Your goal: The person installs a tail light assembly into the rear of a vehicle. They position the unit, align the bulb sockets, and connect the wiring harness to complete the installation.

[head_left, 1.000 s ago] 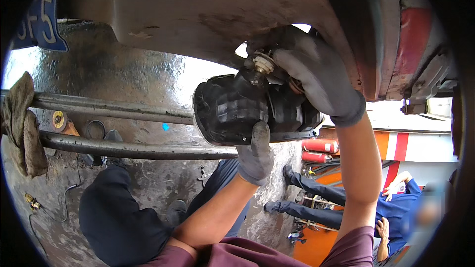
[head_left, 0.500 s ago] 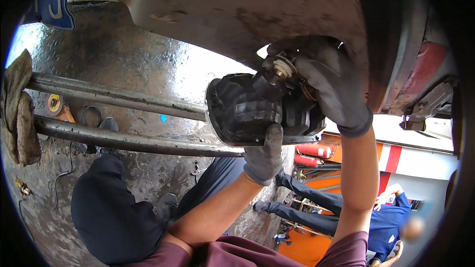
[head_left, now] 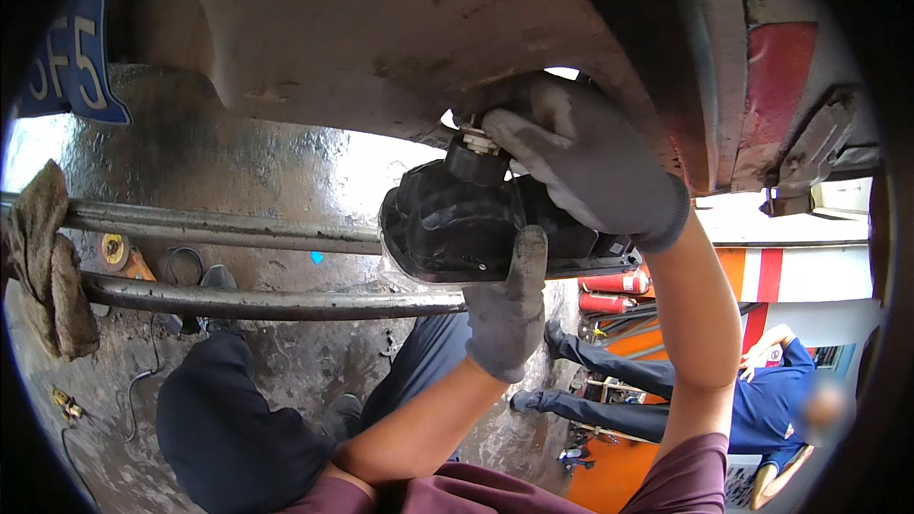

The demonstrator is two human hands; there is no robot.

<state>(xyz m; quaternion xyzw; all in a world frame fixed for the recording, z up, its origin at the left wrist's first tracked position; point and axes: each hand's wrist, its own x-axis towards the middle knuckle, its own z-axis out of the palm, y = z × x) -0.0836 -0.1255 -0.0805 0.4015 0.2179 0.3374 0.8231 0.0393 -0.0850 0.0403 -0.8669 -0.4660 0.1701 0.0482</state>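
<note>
Close, downward head-worn fisheye view

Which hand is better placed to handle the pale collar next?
Probably the right hand: it is beside the pale collar, while the left hand grips the black lamp housing by its edge.

Lamp housing [head_left: 447,224]: mid-view, below body panel [head_left: 381,38]; right of rag.
Fitting [head_left: 479,145]: on housing's top, left of right hand.
Left hand [head_left: 506,319]: under housing's lower edge, thumb over near face.
Right hand [head_left: 600,162]: against housing's upper right, fingers at fitting.
Upper bar [head_left: 219,226]: runs rightward, passes behind housing.
Lower bar [head_left: 267,303]: below upper bar, right end reaches left hand.
Rag [head_left: 46,266]: over both bars at far left.
Grinder [head_left: 116,250]: on floor [head_left: 286,171], seen between bars, just right of rag.
Plate [head_left: 81,67]: upper left, left of panel.
Extinguishers [head_left: 609,283]: beyond housing, left of right forearm [head_left: 705,324].
Co-worker [head_left: 766,409]: lower right, beyond that forearm.
</note>
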